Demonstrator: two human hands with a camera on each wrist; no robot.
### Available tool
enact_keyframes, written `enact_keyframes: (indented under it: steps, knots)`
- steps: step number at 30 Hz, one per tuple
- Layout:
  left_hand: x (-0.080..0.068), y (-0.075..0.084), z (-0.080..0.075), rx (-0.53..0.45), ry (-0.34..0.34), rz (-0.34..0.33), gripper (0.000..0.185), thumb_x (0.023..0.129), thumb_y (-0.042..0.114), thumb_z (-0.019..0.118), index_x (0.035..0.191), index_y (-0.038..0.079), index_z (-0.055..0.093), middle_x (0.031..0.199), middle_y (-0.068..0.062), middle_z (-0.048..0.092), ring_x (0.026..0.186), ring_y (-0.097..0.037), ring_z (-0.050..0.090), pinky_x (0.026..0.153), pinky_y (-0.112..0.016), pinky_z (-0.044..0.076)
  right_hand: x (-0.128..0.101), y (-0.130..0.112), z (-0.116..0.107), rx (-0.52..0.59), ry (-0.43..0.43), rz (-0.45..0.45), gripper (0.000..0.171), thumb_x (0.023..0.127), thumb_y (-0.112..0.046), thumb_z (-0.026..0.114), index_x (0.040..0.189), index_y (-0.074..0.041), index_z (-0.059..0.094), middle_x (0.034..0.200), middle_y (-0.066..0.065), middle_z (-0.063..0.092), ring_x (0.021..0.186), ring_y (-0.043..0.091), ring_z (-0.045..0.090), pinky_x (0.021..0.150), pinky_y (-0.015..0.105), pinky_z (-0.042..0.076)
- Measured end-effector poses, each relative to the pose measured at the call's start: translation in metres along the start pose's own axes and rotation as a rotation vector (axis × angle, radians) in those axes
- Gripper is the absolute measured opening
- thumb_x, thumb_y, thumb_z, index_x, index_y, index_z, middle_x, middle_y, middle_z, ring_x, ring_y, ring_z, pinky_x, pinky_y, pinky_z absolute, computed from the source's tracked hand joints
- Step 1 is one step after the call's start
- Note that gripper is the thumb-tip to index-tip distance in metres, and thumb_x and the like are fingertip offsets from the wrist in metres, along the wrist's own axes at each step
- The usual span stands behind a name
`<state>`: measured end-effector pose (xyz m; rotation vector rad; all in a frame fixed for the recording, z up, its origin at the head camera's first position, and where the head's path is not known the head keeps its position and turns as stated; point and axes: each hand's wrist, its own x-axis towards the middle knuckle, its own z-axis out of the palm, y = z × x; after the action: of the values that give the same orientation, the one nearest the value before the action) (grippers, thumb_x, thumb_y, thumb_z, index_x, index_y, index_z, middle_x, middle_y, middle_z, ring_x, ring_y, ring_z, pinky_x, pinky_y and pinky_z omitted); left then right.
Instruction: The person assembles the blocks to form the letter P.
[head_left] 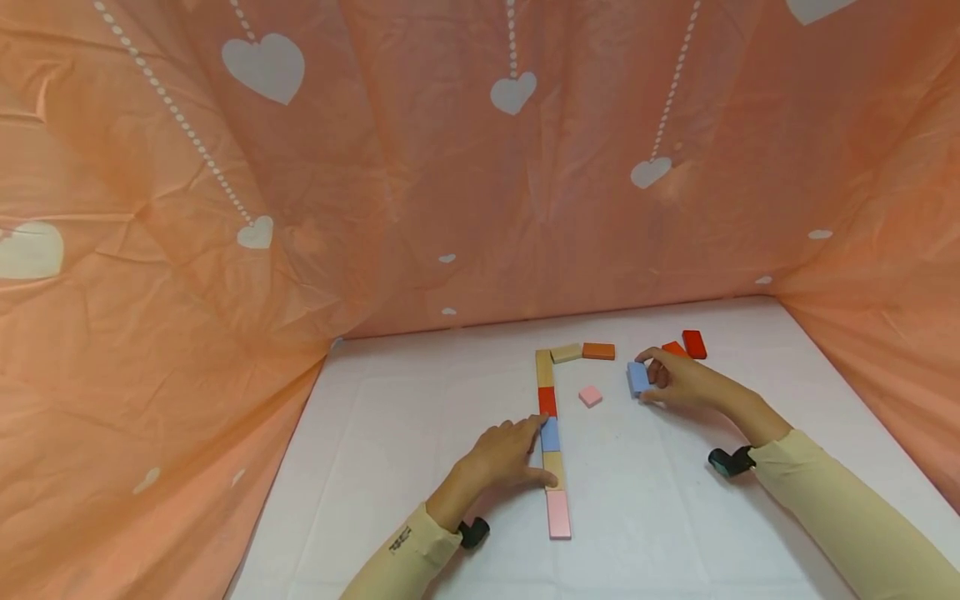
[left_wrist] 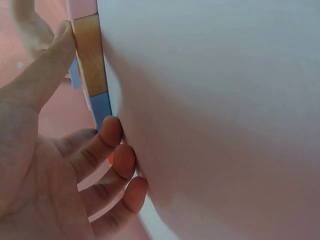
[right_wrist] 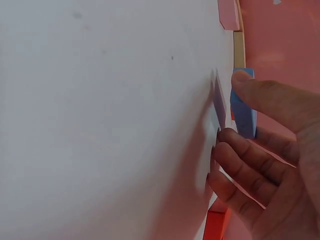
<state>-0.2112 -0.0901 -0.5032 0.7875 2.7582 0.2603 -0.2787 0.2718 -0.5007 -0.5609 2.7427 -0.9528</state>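
Observation:
My right hand pinches a blue block between thumb and fingers. In the right wrist view that blue block is off the table, its shadow apart from it. My left hand rests along the left side of a row of blocks, its thumb at a plain wooden block and a fingertip by another blue block. That row also holds a red block, a second wooden block and a pink block at the near end.
At the row's far end, a pale wooden block and an orange block turn off rightward. A small pink block lies inside the corner. Beyond my right hand are an orange-red block and a red block. Cloth hangs around the white table.

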Motion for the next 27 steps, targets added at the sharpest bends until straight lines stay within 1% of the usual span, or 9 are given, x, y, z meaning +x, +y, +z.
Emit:
enact_keyframes:
  steps: [4,11,16,21,27]
  knots:
    - [-0.001,0.000,0.000,-0.012,-0.003,0.001,0.105,0.083,0.063,0.087,0.164,0.013,0.042,0.150,-0.006,0.063,0.116,-0.023,0.064,0.100,-0.039,0.054,0.005,0.002,0.000,0.014,-0.001,0.005,0.064,0.091,-0.019,0.088,0.141,0.002,0.053,0.106,0.011,0.067,0.096,0.026,0.064,0.091,0.048,0.058]
    - [-0.002,0.001,-0.001,-0.015,-0.004,-0.006,0.105,0.083,0.062,0.087,0.164,0.013,0.042,0.153,-0.006,0.061,0.120,-0.023,0.064,0.103,-0.040,0.054,0.015,0.002,-0.001,0.010,-0.003,0.012,0.063,0.092,-0.019,0.087,0.141,0.003,0.053,0.102,0.008,0.064,0.093,0.024,0.061,0.087,0.040,0.056]
    - [-0.001,0.000,-0.001,-0.008,-0.003,-0.007,0.105,0.083,0.062,0.087,0.164,0.013,0.042,0.155,-0.005,0.060,0.121,-0.024,0.063,0.105,-0.041,0.053,0.021,0.001,-0.004,0.016,-0.022,0.024,0.064,0.092,-0.019,0.086,0.141,0.003,0.052,0.099,0.006,0.061,0.091,0.022,0.058,0.084,0.036,0.053]
    - [-0.002,-0.001,0.000,-0.013,-0.005,-0.005,0.105,0.083,0.062,0.087,0.165,0.013,0.041,0.155,-0.005,0.059,0.122,-0.024,0.063,0.106,-0.041,0.052,0.026,0.000,-0.005,0.026,-0.043,0.032,0.062,0.093,-0.019,0.085,0.141,0.003,0.051,0.099,0.008,0.060,0.092,0.024,0.057,0.083,0.035,0.052]
    - [-0.003,-0.001,-0.001,-0.014,-0.004,-0.002,0.105,0.083,0.062,0.087,0.164,0.013,0.042,0.156,-0.005,0.059,0.122,-0.024,0.063,0.105,-0.041,0.053,0.030,-0.001,-0.004,0.026,-0.063,0.057,0.064,0.094,-0.020,0.085,0.143,0.002,0.050,0.100,0.007,0.060,0.096,0.024,0.058,0.088,0.040,0.053]
